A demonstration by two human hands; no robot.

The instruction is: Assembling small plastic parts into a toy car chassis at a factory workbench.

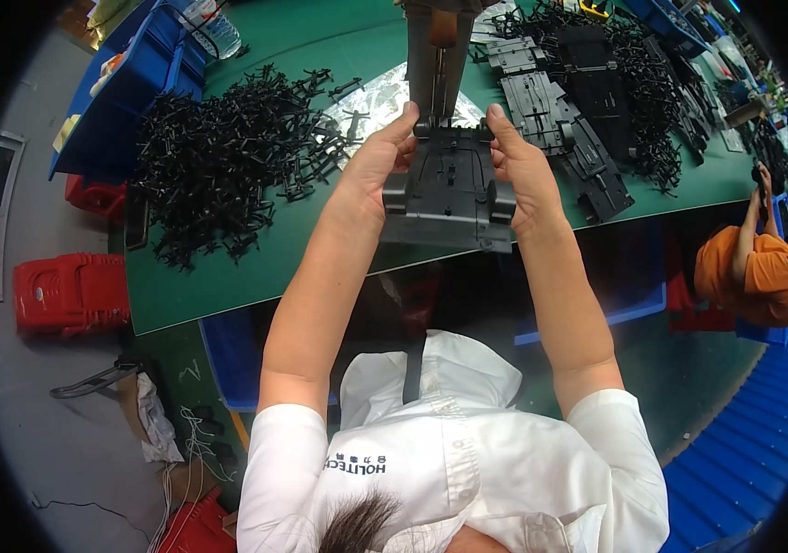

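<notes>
Between my two hands is a black plastic chassis plate (pixel 449 189), a flat moulded part with wheel-arch shapes at its sides. My left hand (pixel 385 157) grips its left edge, thumb on top. On the opposite edge my right hand (pixel 521 166) does the same, fingers curled beneath and partly hidden. The far end of the plate lies under the narrow tip of an upright press-like machine (pixel 438 64). Shiny silver foil (pixel 385 97) covers the green table around the machine's foot.
A large heap of small black plastic parts (pixel 228 157) spreads at the left, beside a blue bin (pixel 127 92). More chassis plates (pixel 541 101) lie to the right on the green table (pixel 219 300). Red stools (pixel 71 295) stand at left; a person in orange (pixel 753 272) sits at right.
</notes>
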